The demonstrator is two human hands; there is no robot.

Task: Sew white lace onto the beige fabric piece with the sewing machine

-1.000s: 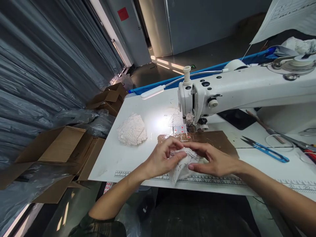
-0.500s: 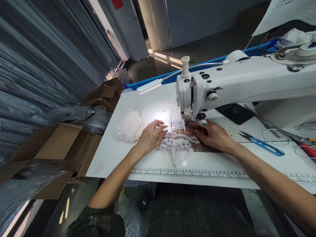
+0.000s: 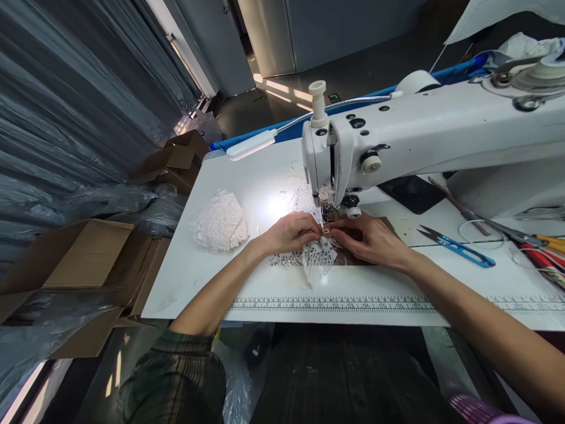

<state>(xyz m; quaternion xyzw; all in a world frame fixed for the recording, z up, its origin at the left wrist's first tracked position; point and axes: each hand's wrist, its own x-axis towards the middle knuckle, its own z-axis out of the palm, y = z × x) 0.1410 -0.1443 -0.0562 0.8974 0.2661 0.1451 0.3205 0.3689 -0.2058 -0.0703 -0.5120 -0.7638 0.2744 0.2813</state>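
White lace [image 3: 309, 259] lies beneath the needle end of a white sewing machine [image 3: 406, 129], partly hidden by my hands. My left hand [image 3: 291, 232] pinches the lace just in front of the presser foot [image 3: 329, 213], fingers bent together. Close on the other side, my right hand [image 3: 368, 238] has its thumb and fingertips closed on the lace as well, over a brown sheet [image 3: 353, 259]. Both sets of fingertips nearly meet. Apart from them, a bundle of white lace [image 3: 220, 221] rests on the left of the table.
A slim lamp [image 3: 251, 144] lights the work. Blue thread snips [image 3: 459, 247] and tweezers lie at right, near a black pad [image 3: 412, 193]. A printed ruler [image 3: 326, 304] runs along the table's front edge. Cardboard boxes [image 3: 88, 259] stand on the left.
My left hand has moved right and my right hand has drawn in, so the fingertips now come together at the lace. The lace edge strip is gathered between them. The view has shifted slightly.
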